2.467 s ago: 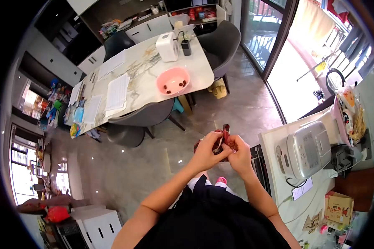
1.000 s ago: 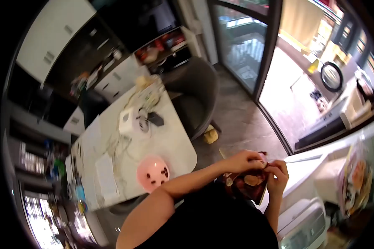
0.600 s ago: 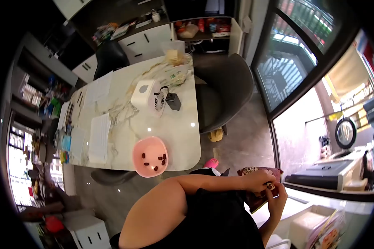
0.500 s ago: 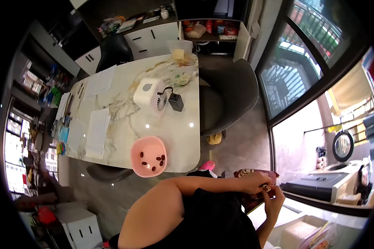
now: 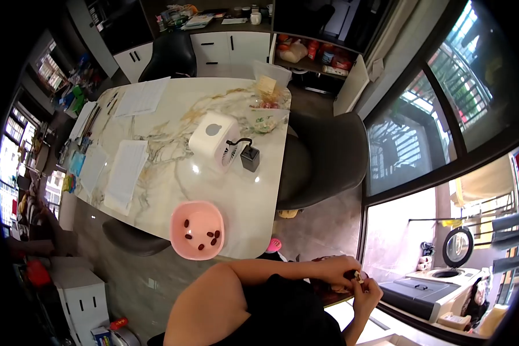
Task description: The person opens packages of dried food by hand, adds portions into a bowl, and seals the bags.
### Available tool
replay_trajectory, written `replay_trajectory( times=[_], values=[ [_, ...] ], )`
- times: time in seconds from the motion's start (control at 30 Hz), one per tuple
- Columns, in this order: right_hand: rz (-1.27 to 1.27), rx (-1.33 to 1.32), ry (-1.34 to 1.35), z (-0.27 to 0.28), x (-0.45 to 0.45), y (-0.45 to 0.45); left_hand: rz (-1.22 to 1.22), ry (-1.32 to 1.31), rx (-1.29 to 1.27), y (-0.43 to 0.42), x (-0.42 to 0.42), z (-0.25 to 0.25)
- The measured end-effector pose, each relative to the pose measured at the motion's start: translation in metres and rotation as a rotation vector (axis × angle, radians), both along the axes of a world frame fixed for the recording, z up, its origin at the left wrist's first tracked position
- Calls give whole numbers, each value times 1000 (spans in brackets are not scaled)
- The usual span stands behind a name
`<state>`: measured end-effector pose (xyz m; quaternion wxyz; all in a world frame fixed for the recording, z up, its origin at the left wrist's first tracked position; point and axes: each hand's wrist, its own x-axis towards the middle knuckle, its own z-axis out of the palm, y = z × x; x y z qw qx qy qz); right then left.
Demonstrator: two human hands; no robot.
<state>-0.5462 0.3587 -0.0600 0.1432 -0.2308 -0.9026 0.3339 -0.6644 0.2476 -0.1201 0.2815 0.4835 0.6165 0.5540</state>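
Note:
My left hand reaches across to the right, its fingers closed at a small dark-and-cream piece. On the other side of that piece my right hand pinches it, so the two hands meet. The piece is too small to name. Under the hands lies a dark red printed bag, partly covered by my left forearm. Away to the left, a pink bowl stands near the table corner with several dark red, date-like fruits in it.
On the marble-patterned table stand a white fan-like device, a black box and plastic bags. Papers lie at its left. A dark chair is at the right side, with a glass door frame beyond.
The camera view has shifted, so the table and bowl sit lower in the picture. My hands stay together at the small piece, which now shows more of its pale part.

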Motion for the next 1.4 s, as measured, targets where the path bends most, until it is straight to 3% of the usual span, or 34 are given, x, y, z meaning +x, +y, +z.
replay_trajectory(
  times=[0.07,0.13,0.2,0.27,0.4,0.57,0.8,0.93,0.97,1.0,1.07,1.13,1.27,1.4],
  values=[
    [26,43,-24,2,-5,1,2,-5,49,5,-4,-5],
    [77,-48,-13,1,-10,10,-25,-140,197,5,-11,-5],
    [56,-128,-49,3,-18,13,-20,-114,221,5,-17,-8],
    [192,2,-100,11,-31,12,10,-103,260,3,-25,-9],
    [204,125,-70,10,-47,15,24,-68,337,17,-47,-18],
    [145,133,35,-4,-60,43,-95,31,114,42,-80,-23],
    [-21,-11,39,-26,-92,125,-66,-76,144,131,-102,-27],
    [156,-196,-10,-28,-139,218,-36,-3,2,194,-134,-53],
    [156,-299,20,-30,-154,245,-7,-103,-34,212,-147,-54],
    [177,-237,51,-35,-167,273,20,-204,-75,227,-160,-57],
    [161,-219,88,-19,-201,318,76,-207,-114,256,-174,-64],
    [69,-472,103,-23,-233,364,251,-107,-21,279,-206,-45],
    [200,-387,17,-19,-332,421,525,-342,123,310,-256,-29],
    [411,-362,18,-19,-442,438,766,-268,150,318,-323,-29]
  ],
)
